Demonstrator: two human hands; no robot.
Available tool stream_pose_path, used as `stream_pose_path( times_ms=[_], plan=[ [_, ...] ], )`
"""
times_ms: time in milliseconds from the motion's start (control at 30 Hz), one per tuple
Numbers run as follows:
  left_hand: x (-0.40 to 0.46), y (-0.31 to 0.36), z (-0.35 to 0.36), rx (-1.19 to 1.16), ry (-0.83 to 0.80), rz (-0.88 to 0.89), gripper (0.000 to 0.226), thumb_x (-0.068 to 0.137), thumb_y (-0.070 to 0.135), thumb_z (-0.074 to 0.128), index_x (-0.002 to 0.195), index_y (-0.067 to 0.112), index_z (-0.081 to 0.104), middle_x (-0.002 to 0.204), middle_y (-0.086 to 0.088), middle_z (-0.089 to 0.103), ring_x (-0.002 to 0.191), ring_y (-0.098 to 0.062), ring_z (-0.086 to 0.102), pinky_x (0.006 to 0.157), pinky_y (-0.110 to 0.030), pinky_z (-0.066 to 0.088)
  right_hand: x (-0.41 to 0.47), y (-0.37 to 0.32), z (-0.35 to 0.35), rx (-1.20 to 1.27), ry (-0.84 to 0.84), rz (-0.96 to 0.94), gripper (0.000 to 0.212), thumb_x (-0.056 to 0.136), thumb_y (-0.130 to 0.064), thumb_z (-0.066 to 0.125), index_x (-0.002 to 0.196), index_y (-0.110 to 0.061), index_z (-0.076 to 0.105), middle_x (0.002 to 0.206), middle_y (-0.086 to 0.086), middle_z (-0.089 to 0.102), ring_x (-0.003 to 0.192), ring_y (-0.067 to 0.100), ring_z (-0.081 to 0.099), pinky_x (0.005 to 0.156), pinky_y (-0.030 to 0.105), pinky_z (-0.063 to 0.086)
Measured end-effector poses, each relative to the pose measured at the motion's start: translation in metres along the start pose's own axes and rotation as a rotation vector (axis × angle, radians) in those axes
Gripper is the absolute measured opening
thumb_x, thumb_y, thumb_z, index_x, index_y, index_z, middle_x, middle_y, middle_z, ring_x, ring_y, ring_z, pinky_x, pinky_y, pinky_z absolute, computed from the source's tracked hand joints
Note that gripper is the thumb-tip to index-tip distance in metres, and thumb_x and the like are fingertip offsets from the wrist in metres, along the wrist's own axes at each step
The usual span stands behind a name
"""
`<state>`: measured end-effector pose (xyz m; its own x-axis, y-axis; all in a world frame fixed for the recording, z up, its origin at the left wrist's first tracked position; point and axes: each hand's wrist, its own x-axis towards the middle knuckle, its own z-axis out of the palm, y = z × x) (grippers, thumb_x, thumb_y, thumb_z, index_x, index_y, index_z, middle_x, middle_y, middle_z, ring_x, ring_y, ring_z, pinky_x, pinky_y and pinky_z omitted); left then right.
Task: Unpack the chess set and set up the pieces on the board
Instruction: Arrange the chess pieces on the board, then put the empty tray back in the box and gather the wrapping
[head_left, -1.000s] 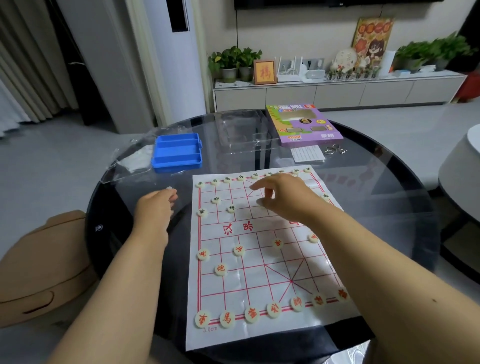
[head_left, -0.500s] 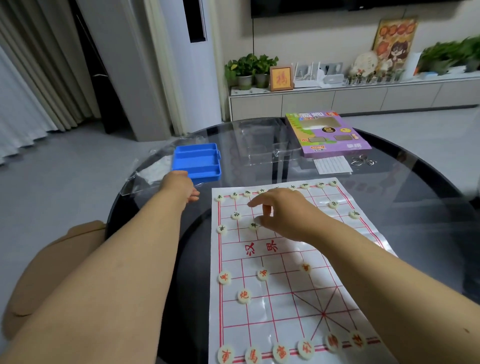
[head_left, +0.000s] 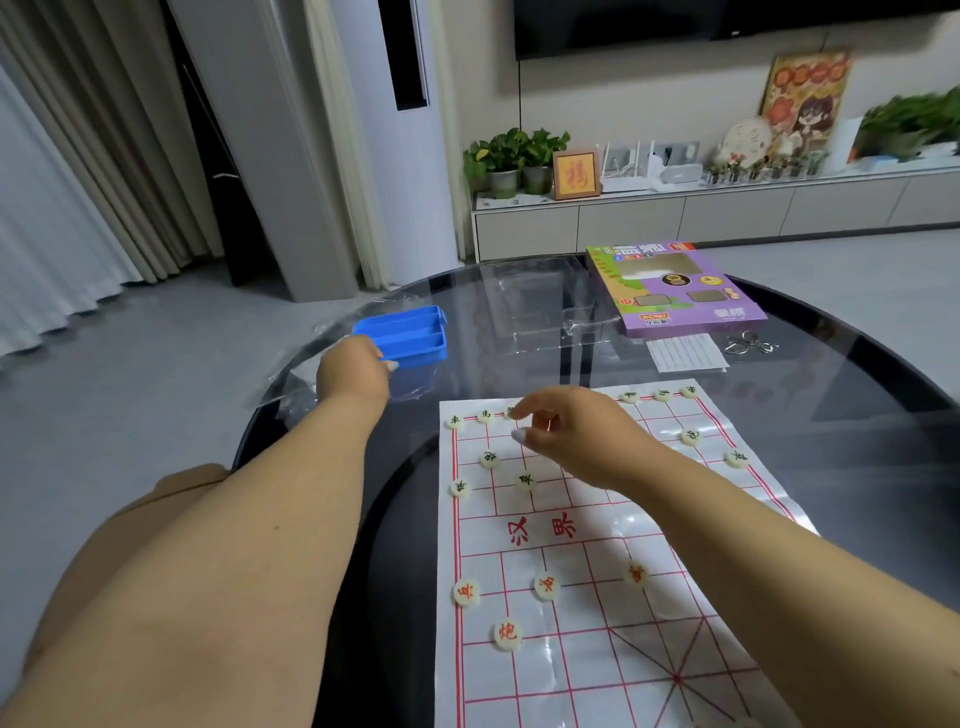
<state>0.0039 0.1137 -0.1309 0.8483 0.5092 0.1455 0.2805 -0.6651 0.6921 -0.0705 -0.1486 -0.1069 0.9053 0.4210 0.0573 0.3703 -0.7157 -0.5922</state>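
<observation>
A white vinyl chess board (head_left: 597, 613) with red lines lies on the round glass table (head_left: 831, 395). Round cream pieces with green characters (head_left: 488, 459) stand along its far rows, and red ones (head_left: 545, 587) on the near half. My right hand (head_left: 582, 436) hovers over the far left part of the board, fingers loosely curled, with nothing visibly in it. My left hand (head_left: 353, 369) is stretched out to the blue plastic tray (head_left: 410, 332), its thumb tip against the tray's near wall. Its other fingers are hidden behind the hand.
Behind the board lie a purple cardboard box (head_left: 675, 286), a clear plastic insert (head_left: 540, 306), a white printed sheet (head_left: 683, 352) and metal rings (head_left: 750, 343). A crumpled clear bag (head_left: 298, 379) sits at the table's left edge. A tan stool (head_left: 176, 483) stands below my left arm.
My left hand has reached forward from the table beside the board to the blue tray. My right hand has drifted left along the far rows. The view has tilted up and closer.
</observation>
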Motion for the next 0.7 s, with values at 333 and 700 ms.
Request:
stream_pose_path(
  times_ms=[333, 700],
  plan=[
    [-0.039, 0.019, -0.037, -0.082, 0.216, 0.15, 0.017, 0.09, 0.026, 0.061, 0.077, 0.017, 0.053, 0.072, -0.011, 0.065, 0.071, -0.033, 0.064, 0.069, -0.046, 0.055, 0.022, -0.033, -0.01, 0.423, 0.064, 0.081, 0.031, 0.094, -0.036, 0.052, 0.114, -0.013, 0.061, 0.093, -0.001, 0.067, 0.083, 0.011, 0.062, 0.079, 0.031, 0.051],
    [-0.142, 0.065, -0.064, -0.211, 0.253, 0.405, 0.008, 0.091, 0.025, 0.062, 0.092, 0.017, 0.061, 0.067, 0.0, 0.065, 0.068, -0.026, 0.065, 0.072, -0.043, 0.053, 0.007, -0.089, -0.036, 1.118, 0.083, 0.156, 0.028, 0.099, -0.035, 0.044, 0.108, -0.009, 0.051, 0.1, 0.017, 0.067, 0.084, 0.028, 0.069, 0.084, 0.04, 0.057]
  ],
)
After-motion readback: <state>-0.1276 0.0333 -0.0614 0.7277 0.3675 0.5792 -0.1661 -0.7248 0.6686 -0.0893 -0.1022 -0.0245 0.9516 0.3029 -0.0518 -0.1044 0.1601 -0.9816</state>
